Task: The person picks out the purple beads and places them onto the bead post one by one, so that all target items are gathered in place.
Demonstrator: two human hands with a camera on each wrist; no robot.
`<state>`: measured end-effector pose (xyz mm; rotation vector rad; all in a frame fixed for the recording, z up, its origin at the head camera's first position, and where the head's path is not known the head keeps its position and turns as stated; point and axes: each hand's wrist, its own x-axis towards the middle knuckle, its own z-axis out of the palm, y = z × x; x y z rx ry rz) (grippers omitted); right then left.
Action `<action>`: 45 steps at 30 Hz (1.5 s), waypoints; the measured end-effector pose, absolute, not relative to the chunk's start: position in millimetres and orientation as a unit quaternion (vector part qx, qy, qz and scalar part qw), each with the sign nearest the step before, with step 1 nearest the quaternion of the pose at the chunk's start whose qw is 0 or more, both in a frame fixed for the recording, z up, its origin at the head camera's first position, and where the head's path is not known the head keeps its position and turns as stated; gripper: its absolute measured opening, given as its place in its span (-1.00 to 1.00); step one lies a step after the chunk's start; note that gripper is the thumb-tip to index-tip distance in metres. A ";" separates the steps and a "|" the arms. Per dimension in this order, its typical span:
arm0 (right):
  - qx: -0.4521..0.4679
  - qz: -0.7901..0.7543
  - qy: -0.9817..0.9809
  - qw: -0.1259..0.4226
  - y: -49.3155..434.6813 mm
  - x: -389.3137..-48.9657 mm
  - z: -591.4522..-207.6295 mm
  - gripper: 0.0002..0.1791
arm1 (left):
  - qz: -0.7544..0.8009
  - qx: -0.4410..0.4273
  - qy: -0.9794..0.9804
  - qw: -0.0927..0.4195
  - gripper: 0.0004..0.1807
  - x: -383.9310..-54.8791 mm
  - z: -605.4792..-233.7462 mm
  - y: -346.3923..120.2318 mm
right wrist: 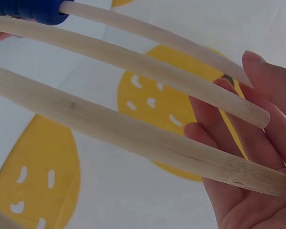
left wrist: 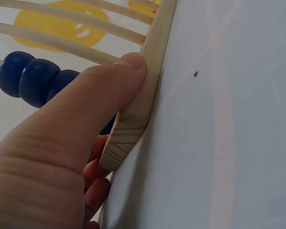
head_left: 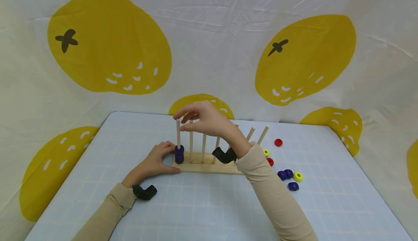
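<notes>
On the table, a single blue bead is seen at the right, with a pair of blue beads and a yellow bead just beyond. Farther left, the rack is set near the middle, its left end clamped by the left hand, thumb pressed to the near edge. Three stacked beads, all blue, are threaded low on the leftmost peg. Its tip is flanked by thumb and fingers of the right hand; whether it is pinched cannot be told. A far red bead is placed at the right, before a lemon-printed cloth.
</notes>
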<state>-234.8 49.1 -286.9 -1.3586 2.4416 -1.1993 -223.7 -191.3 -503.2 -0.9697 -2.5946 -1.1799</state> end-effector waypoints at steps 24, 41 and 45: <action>-0.433 -0.537 0.723 -0.023 61.6 -224.8 -277.5 -0.75 | -0.391 -0.320 -0.860 0.066 -0.25 -225.1 -506.6 -192.3; -0.455 -0.560 0.689 -0.071 94.7 -200.6 -283.5 -0.71 | -0.390 -0.320 -0.861 0.065 -0.24 -225.2 -507.6 -191.2; -0.448 -0.554 0.698 -0.079 105.5 -194.2 -287.4 -0.71 | -0.389 -0.319 -0.862 0.064 -0.23 -225.8 -507.6 -191.7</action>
